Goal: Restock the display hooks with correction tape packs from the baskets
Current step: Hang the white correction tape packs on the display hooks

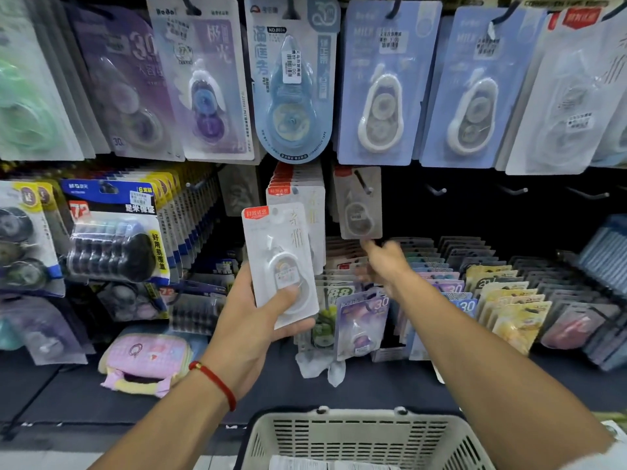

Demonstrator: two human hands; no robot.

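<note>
**Correction tape pack in hand at the stationery display**

A person's left hand (268, 310) grips a white correction tape pack (280, 266) from below, thumb across its clear blister and fingers curled behind the card, holding it upright just in front of a row of matching white packs (298, 195) hanging on the lower rail. The right hand (385, 262) reaches forward to the underside of a single grey pack (359, 205) hanging on the next hook (364, 183); the hand is blurred, and whether its fingers touch or pinch the card cannot be told. To the right of that pack, three bare hooks (437, 190) jut from the dark back panel. Above, a rail carries blue, lilac and white tape packs (380, 83). Below the hooks, rows of packs (502, 293) stand on edge on the shelf. A pale slatted basket (366, 435) sits at the bottom of the view between the two forearms, with some white packaging visible inside. A red cord bracelet (217, 381) circles the left wrist, and a pink pouch (146, 361) lies on the shelf at left
</note>
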